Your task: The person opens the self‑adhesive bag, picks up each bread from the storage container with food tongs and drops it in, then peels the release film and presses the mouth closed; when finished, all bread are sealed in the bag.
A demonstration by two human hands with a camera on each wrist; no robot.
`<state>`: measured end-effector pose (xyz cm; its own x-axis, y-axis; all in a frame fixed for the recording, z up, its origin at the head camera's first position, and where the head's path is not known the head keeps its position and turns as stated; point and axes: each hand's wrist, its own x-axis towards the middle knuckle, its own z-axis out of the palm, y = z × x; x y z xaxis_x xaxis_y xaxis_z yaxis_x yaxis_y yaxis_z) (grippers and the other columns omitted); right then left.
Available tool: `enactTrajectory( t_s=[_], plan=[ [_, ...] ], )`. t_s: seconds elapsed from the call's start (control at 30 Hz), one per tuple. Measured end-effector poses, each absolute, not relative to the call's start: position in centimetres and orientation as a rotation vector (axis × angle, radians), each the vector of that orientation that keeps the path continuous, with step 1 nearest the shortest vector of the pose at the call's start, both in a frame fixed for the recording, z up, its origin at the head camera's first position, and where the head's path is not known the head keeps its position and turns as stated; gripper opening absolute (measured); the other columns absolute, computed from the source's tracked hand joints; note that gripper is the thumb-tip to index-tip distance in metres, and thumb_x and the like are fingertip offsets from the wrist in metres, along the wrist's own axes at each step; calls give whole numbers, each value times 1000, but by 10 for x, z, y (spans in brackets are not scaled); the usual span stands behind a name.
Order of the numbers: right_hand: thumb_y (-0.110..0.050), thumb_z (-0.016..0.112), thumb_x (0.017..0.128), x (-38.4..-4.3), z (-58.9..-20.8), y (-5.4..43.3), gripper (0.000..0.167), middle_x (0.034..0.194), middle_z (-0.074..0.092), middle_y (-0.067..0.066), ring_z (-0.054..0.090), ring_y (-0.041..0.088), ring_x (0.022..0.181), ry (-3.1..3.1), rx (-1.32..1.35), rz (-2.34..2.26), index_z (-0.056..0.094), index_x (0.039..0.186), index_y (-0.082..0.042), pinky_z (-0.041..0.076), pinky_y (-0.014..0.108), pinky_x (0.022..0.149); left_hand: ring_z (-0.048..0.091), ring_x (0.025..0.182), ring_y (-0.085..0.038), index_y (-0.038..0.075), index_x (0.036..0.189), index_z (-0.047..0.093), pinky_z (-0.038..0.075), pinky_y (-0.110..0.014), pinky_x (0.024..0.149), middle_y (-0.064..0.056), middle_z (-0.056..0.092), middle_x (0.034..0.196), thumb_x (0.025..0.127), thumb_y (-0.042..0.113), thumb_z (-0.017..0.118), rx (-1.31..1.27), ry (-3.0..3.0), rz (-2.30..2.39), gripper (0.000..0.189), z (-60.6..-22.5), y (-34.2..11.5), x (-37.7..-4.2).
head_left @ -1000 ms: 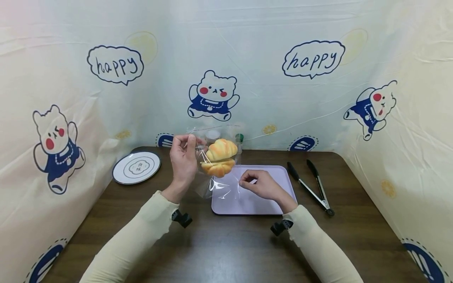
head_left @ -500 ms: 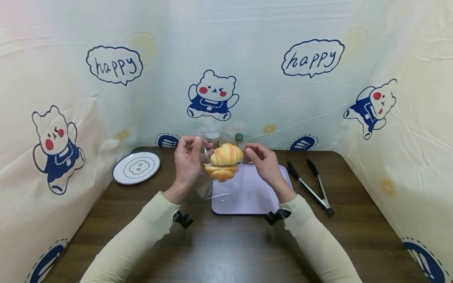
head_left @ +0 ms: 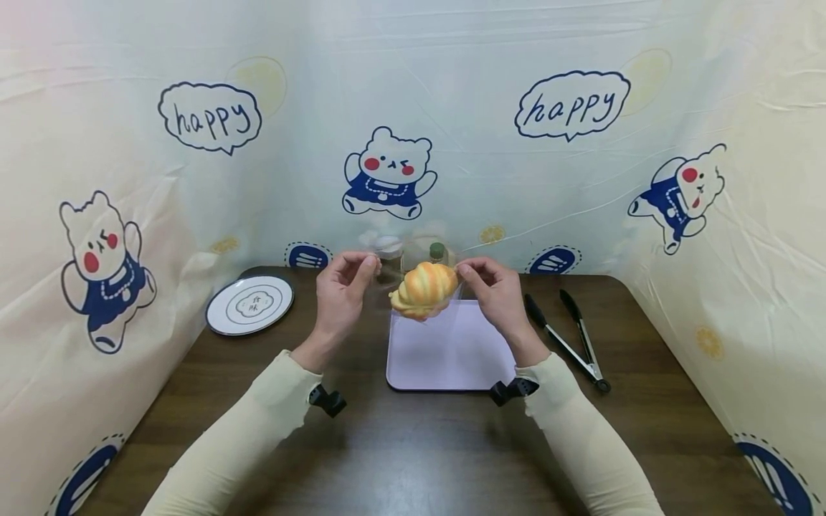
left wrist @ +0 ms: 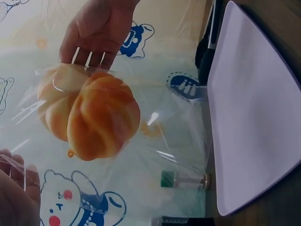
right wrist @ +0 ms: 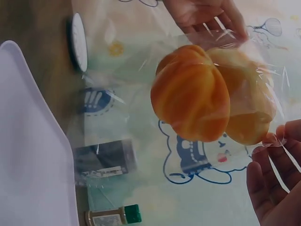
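Note:
In the head view a clear plastic bag (left wrist: pixel 165 154) hangs in the air over the back part of a lilac tray (head_left: pixel 445 355). Inside the bag are ridged golden bread rolls (head_left: pixel 424 287), two pieces lying against each other. My left hand (head_left: pixel 344 292) pinches the bag's left edge between thumb and fingers. At the opposite edge, my right hand (head_left: pixel 498 295) pinches a gathered bit of film, which shows clearly in the right wrist view. Neither hand touches the bread.
Black-tipped tongs (head_left: pixel 568 344) lie spread right of the tray. A white plate (head_left: pixel 248 304) with a dark rim is at the left. Behind the bag stand a lidded jar (head_left: pixel 388 261) and a green-capped bottle (head_left: pixel 437 251). A printed cloth hangs around the table.
My right hand has come up from above the tray to the bag's right edge and pinches it. The bag has shifted right and turned, so the bread now shows from another side.

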<state>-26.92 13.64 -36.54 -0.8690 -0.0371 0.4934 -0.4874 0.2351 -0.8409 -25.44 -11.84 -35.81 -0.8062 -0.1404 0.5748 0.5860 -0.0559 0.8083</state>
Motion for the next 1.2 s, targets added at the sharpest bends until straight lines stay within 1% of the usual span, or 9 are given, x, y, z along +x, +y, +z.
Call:
enactTrajectory(
  t_s=[0.13,0.2,0.3,0.43,0.57,0.77,0.9,1.03,1.2],
  plan=[
    [-29,68,96,-267,-361,140,26,106,74,14,66,11,87,-2138,469,1661,75,105,-6,55,21,75,66,78,-27,-4,101,67,57,-26,70,2,70,86,94,19,69,-449,-1770,-1905,24,-358,-119,-256],
    [-28,69,95,-266,-358,142,24,106,74,13,66,10,87,-2141,475,1651,75,105,-7,55,21,76,65,76,-28,-3,102,67,57,-27,68,2,70,86,94,19,69,-433,-1804,-1898,23,-358,-120,-255],
    [-26,71,93,-263,-354,144,23,104,73,13,67,11,84,-2141,489,1644,74,102,-5,56,21,74,62,77,-28,-2,105,67,55,-24,68,-1,68,89,96,18,67,-419,-1883,-1876,22,-356,-120,-253],
    [-28,70,94,-262,-352,146,25,101,72,13,65,13,79,-2145,471,1617,73,101,-5,54,21,67,63,83,-24,2,107,69,57,-23,72,-1,67,94,96,27,67,-379,-1998,-1830,27,-357,-121,-253],
    [-28,67,96,-263,-350,149,25,98,73,10,61,11,81,-2120,416,1612,73,101,-4,51,19,68,64,83,-18,5,107,72,59,-25,73,1,69,95,93,35,70,-314,-2020,-1808,34,-359,-123,-255],
    [-24,68,96,-265,-351,152,22,95,68,1,58,11,84,-2137,375,1645,72,103,-3,49,21,70,65,81,-17,3,107,72,58,-23,74,3,70,90,92,33,72,-328,-1971,-1853,34,-358,-121,-253],
    [-24,69,95,-266,-355,153,23,100,69,7,58,11,85,-2225,405,1630,72,103,-3,50,21,72,65,77,-15,-1,107,71,59,-23,73,1,68,83,93,30,71,-408,-1910,-1895,34,-354,-115,-250],
    [-26,70,94,-268,-360,153,25,106,70,13,62,13,88,-2288,470,1644,72,102,-3,52,22,76,66,76,-12,-7,110,68,62,-28,76,0,67,83,94,25,70,-453,-1835,-2003,35,-349,-106,-246],
    [-26,70,94,-268,-363,154,24,106,70,13,63,17,91,-2324,521,1621,70,109,-8,54,26,78,69,76,-10,-5,107,70,62,-29,74,3,70,86,92,24,72,-440,-1817,-2025,33,-347,-98,-243]
  ],
)
